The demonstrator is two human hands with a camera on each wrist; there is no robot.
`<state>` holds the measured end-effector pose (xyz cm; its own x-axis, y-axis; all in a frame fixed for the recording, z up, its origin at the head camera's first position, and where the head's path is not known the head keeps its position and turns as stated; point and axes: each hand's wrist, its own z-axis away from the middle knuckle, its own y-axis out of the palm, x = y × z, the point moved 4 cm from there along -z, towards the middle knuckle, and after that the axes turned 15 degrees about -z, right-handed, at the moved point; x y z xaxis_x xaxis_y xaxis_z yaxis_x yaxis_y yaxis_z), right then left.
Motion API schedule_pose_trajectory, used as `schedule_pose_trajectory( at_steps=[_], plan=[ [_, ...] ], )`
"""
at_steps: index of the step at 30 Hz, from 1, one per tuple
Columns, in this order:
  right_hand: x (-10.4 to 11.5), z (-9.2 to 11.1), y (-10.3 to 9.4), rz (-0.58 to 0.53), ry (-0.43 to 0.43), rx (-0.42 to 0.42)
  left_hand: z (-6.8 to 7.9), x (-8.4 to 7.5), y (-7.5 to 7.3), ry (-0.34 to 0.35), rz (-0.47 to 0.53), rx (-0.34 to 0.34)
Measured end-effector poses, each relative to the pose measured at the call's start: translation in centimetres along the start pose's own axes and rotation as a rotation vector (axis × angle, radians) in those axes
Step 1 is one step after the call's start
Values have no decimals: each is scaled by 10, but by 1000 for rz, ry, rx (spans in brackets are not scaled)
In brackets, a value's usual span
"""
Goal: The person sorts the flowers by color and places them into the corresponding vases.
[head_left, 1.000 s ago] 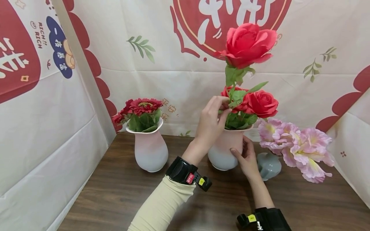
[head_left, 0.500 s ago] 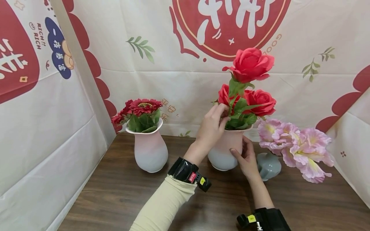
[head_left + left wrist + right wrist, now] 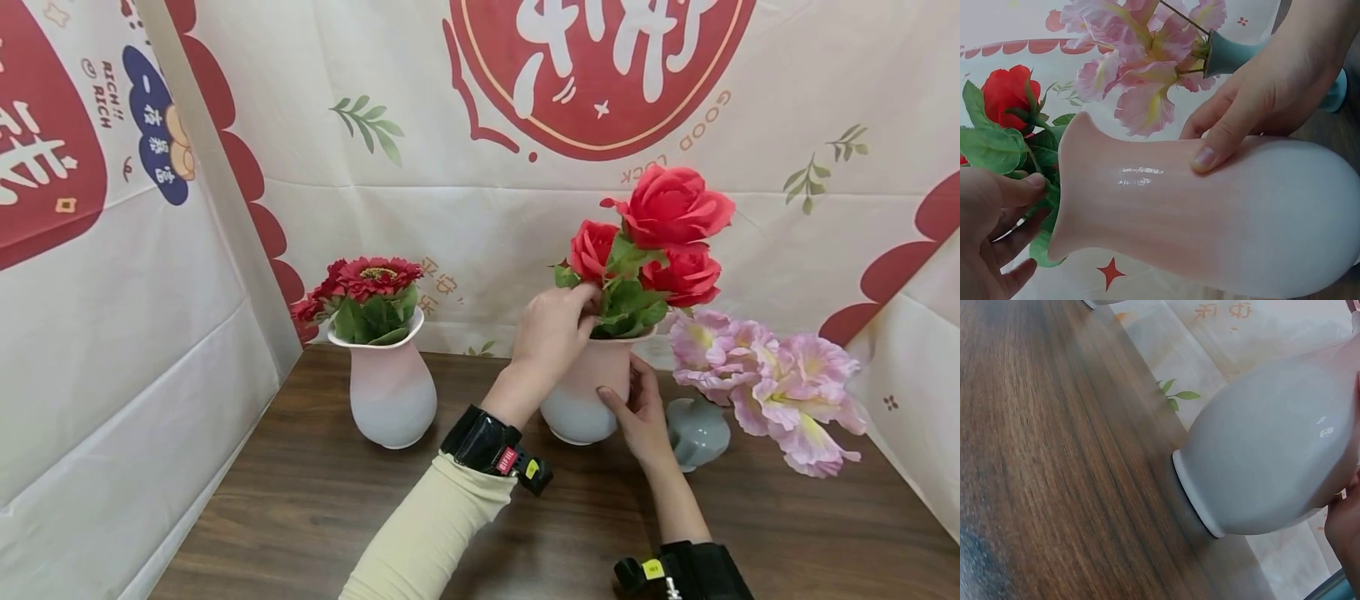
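At the mouth of a pink-and-white vase (image 3: 581, 392), my left hand (image 3: 551, 333) pinches the green stem of a red rose (image 3: 677, 207). That rose stands above two other red roses, a left one (image 3: 592, 248) and a right one (image 3: 686, 275). Green leaves (image 3: 991, 150) crowd round my left thumb and fingers in the left wrist view. My right hand (image 3: 641, 412) grips the vase's right side, thumb in front and fingers behind. Upright on the table, the vase shows its pale base (image 3: 1260, 462) in the right wrist view. The stems' lower ends are hidden inside it.
To the left stands a second pink-and-white vase (image 3: 392, 392) with dark red flowers (image 3: 375, 275). A small grey-blue vase (image 3: 699, 431) with pink flowers (image 3: 765, 375) is close by my right hand. Printed cloth (image 3: 465, 158) hangs behind the wooden table (image 3: 300, 500).
The pinched rose has come down into the vase, its bloom sinking towards the other roses and shifting slightly right. My left hand has lowered to the rim; my right hand stays on the vase.
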<state>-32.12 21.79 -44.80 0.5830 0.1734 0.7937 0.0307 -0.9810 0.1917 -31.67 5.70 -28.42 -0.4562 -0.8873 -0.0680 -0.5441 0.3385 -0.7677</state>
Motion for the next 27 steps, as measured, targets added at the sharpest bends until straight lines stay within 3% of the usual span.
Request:
schedule_pose_trajectory(
  at_steps=[6,11,18,22,27],
  plan=[
    [0,2,-1,4,4,-4,1,1,6,-4,-168,101],
    [-1,3,-2,49,42,-46,5,6,7,-68,-147,155],
    [0,4,-2,45,37,-60,10,12,-8,-105,61,76],
    [1,5,-1,25,8,-55,15,15,-19,-88,198,29],
    [3,5,1,20,5,-48,22,21,-32,-22,502,-7]
  ],
)
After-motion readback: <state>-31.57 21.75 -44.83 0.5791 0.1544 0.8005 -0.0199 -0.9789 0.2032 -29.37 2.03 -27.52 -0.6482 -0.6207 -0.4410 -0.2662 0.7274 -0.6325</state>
